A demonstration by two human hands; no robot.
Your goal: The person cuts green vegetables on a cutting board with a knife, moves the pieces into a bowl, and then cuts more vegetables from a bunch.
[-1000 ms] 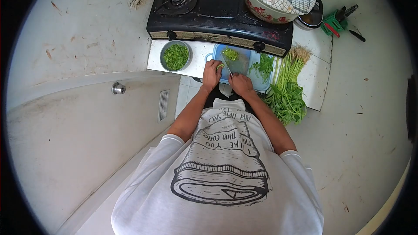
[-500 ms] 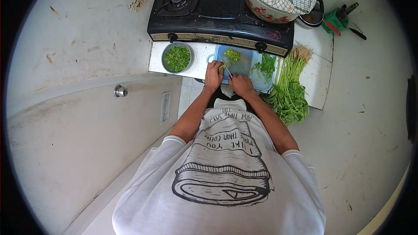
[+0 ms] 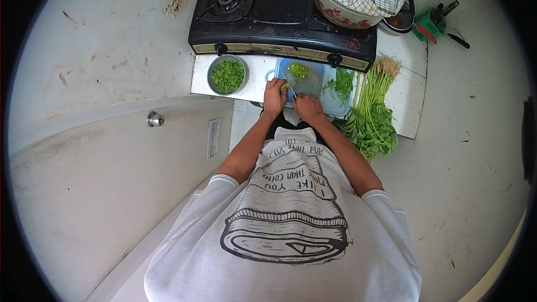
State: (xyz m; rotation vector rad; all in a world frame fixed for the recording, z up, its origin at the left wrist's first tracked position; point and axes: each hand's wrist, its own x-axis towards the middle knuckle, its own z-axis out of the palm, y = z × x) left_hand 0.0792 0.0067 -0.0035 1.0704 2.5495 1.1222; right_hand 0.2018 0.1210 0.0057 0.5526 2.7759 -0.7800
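My left hand [image 3: 275,96] is closed on a few green stems [image 3: 285,86] at the left side of a blue cutting board [image 3: 312,85]. In my right hand [image 3: 307,106] is a knife [image 3: 291,86], its thin blade pointing up and left, right beside the stems. Chopped green pieces [image 3: 298,70] lie in a small heap on the board above the blade. To the right of the board's middle rest some loose green leaves [image 3: 342,83]. The knife handle is mostly hidden in my right fingers.
A grey bowl [image 3: 245,81] of chopped greens stands at the left. A large bunch of leafy stems with roots [image 3: 373,113] lies at the right. Behind are a black gas stove [image 3: 279,11], a cloth-covered flowered pot [image 3: 341,15] and a green basket [image 3: 427,27] with utensils.
Both hands stay in nearly the same place over the board. My right hand and the knife have shifted very slightly; the bowl, leaves and bunch look unchanged.
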